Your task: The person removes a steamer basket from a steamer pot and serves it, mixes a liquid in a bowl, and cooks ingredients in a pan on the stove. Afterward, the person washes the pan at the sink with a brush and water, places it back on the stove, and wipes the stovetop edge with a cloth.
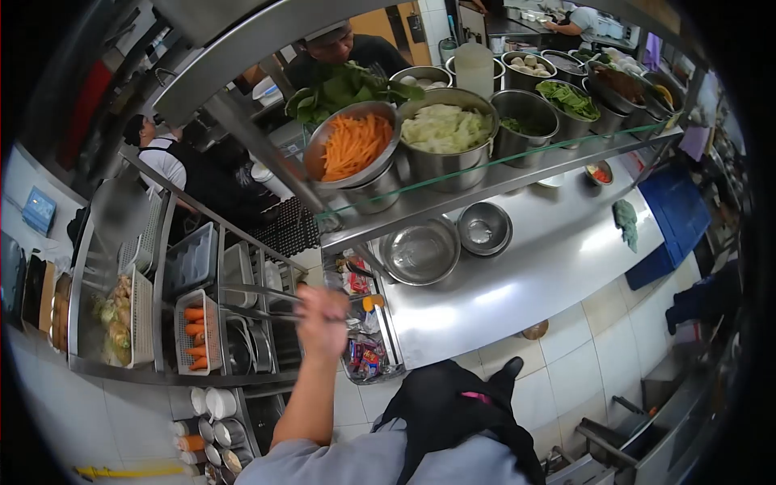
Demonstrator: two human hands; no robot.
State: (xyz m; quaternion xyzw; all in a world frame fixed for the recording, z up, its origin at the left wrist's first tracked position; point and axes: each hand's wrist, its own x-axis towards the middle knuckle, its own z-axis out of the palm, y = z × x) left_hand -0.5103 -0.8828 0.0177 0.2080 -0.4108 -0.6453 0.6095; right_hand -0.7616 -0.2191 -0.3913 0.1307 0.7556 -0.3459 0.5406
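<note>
My left hand (322,319) is raised at the end of the outstretched left arm, blurred by motion. Its fingers look closed around something thin and dark that I cannot make out. Just right of it, a tray of small colourful packets (365,356) lies beside the steel table (501,299). My right hand is out of view. Two empty-looking metal bowls, a wide one (420,250) and a smaller one (484,228), rest on the table under the shelf.
The shelf (477,182) above holds bowls of carrot strips (356,145), cut cabbage (447,129) and greens. A person (335,52) stands behind it, another (174,162) at the left. Baskets of whole carrots (196,331) and vegetables fill the left rack. A blue bin (675,218) is at right.
</note>
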